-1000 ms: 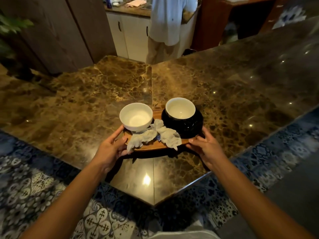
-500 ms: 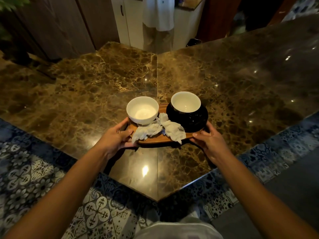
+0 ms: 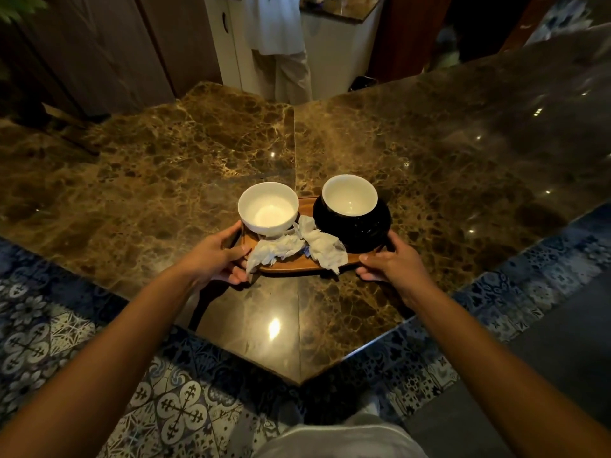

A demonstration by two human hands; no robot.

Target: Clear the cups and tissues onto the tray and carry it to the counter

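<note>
Wooden and brown, the tray (image 3: 287, 266) is between my two hands, above the dark marble counter (image 3: 165, 166), close to the corner of the stone that points toward me. My left hand (image 3: 216, 257) grips the left end of the tray, with the thumb on top of the rim and the other fingers curled under it. My right hand (image 3: 391, 267) holds the right end in the same way, the thumb over the edge. I cannot tell for sure if the tray rests on the marble or is a little above it, but a dark shadow lies under it on the stone. On the left part of the tray stands the white cup (image 3: 268, 208), upright, and I see nothing inside it. On the right part stands the black cup (image 3: 352, 216), round and shiny outside, white inside, also upright. The two cups are near each other but they do not touch. Between them and in front of them, toward me, lie the crumpled tissues (image 3: 297, 246), white, and one end hangs over the near edge of the tray, next to my left thumb. Behind the counter another person (image 3: 277, 38) in pale clothes stands at white cabinets (image 3: 334, 51). Under my arms the floor has blue patterned tiles (image 3: 178, 408).
</note>
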